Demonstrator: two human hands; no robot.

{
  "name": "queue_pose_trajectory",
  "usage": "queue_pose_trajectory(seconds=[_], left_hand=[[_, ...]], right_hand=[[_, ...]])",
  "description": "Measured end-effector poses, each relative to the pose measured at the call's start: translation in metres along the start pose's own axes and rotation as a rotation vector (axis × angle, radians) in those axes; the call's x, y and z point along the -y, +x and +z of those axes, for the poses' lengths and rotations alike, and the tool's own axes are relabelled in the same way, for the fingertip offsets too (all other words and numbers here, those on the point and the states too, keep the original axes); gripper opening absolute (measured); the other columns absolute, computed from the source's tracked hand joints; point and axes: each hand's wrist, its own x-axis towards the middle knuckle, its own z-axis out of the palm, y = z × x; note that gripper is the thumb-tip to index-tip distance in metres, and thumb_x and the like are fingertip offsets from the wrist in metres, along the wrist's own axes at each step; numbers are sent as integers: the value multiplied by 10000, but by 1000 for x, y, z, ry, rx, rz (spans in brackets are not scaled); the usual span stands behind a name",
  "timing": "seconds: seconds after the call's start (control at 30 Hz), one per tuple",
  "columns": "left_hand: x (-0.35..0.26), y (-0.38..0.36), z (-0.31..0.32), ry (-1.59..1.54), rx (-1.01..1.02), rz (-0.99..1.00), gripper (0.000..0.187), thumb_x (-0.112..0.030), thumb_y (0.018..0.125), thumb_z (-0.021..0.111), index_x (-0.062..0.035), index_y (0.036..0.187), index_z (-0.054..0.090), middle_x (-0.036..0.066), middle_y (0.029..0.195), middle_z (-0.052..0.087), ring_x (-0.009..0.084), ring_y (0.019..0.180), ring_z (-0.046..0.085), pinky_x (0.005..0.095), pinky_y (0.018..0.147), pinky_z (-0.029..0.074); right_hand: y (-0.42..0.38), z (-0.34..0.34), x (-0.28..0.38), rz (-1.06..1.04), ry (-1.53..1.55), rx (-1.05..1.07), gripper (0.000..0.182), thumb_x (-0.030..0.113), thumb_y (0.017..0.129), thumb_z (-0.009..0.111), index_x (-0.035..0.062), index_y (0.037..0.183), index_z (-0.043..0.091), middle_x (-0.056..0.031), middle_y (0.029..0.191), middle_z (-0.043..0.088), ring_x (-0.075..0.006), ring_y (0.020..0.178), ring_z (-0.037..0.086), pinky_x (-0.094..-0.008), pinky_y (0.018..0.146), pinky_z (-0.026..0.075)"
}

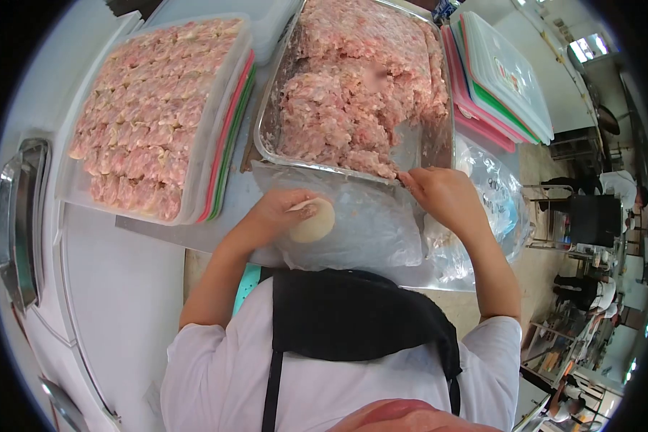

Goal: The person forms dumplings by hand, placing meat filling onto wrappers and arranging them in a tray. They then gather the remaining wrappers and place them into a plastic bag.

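Note:
A round, pale dough wrapper [314, 222] rests in my left hand [277, 210], whose fingers are closed on it, with a small bit of meat near its upper part. My right hand [433, 189] is at the front edge of a metal tray [266, 137], its fingers pressed together beside the minced meat; whatever they hold is too small to make out. Pink minced meat [338, 108] fills most of that tray, except for its front right part. Clear plastic sheeting [374, 230] lies under and in front of my hands.
On the left, a plastic tray [194, 194] of shaped meat portions sits on pink and green trays. Lidded stacked trays [507, 83] stand at the right, behind a plastic bag [493, 194]. Metal trays [23, 223] are at the far left. People [601, 294] appear in the right background.

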Motion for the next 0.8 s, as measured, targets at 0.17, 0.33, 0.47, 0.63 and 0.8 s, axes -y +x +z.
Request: queue_pose_trajectory(seconds=[0.17, 0.33, 0.47, 0.63, 0.8], left_hand=[[8, 4, 12, -453, -128, -73, 333, -199, 955, 541, 27, 1199, 563, 108, 1131, 626, 190, 1063, 592, 343, 932, 463], [-56, 63, 33, -1150, -248, 200, 425, -216, 970, 492, 29, 1310, 420, 173, 1295, 519, 297, 1193, 519, 431, 1042, 406], [-94, 90, 40, -1269, -242, 317, 478, -373, 988, 416, 16, 1260, 464, 171, 1241, 539, 318, 1148, 527, 466, 1034, 391], [-79, 97, 28, -1385, -352, 248, 609, -560, 953, 369, -11, 1153, 540, 167, 1109, 580, 320, 1014, 552, 515, 989, 395], [-85, 102, 27, -1303, -492, 292, 629, -610, 924, 402, -30, 1112, 558, 170, 1015, 600, 337, 977, 552, 525, 975, 384]], right_hand=[[-11, 4, -4, 118, 679, -77, 379, 325, 965, 524, -12, 937, 698, -126, 685, 633, -180, 608, 584, -355, 584, 445], [6, -19, 8, 341, 1136, -158, 348, 274, 963, 562, -33, 1105, 640, -40, 817, 685, -145, 701, 575, -335, 640, 457], [31, 15, 20, 156, 876, -466, 341, 238, 947, 577, -16, 1173, 609, -98, 906, 676, -224, 802, 631, -355, 706, 481], [-1, -25, 26, 69, 242, -317, 302, 174, 914, 580, 20, 1171, 613, -186, 884, 627, -373, 852, 618, -405, 733, 506], [-8, -22, 31, -8, 121, -472, 255, 176, 907, 562, 38, 1115, 615, -174, 876, 609, -374, 799, 619, -453, 677, 497]])
